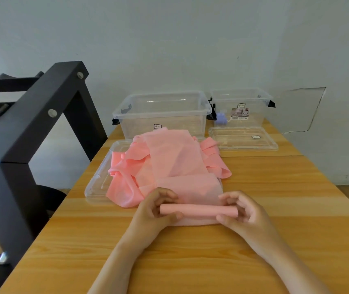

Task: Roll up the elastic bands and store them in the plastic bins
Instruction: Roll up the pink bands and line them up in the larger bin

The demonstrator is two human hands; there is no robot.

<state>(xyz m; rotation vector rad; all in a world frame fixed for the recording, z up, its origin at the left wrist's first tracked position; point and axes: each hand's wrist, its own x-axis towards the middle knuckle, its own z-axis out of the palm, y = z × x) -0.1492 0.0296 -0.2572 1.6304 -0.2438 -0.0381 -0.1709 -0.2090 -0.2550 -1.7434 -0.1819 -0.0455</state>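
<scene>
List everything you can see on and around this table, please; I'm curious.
pink roll: one, pink, nearest the person, between both hands
pink pile: count unclear, pink bands heaped mid-table, partly on the left lid
left bin: one, clear, table's far end
right bin: one, clear, far end, beside the left bin
purple item: one, pale purple, apparently inside right bin
left lid: one, clear, under the pile
right lid: one, clear, before right bin
table: one, light wood
black frame: one, black, left of table
left hand: grips roll's left end
right hand: grips roll's right end
</scene>
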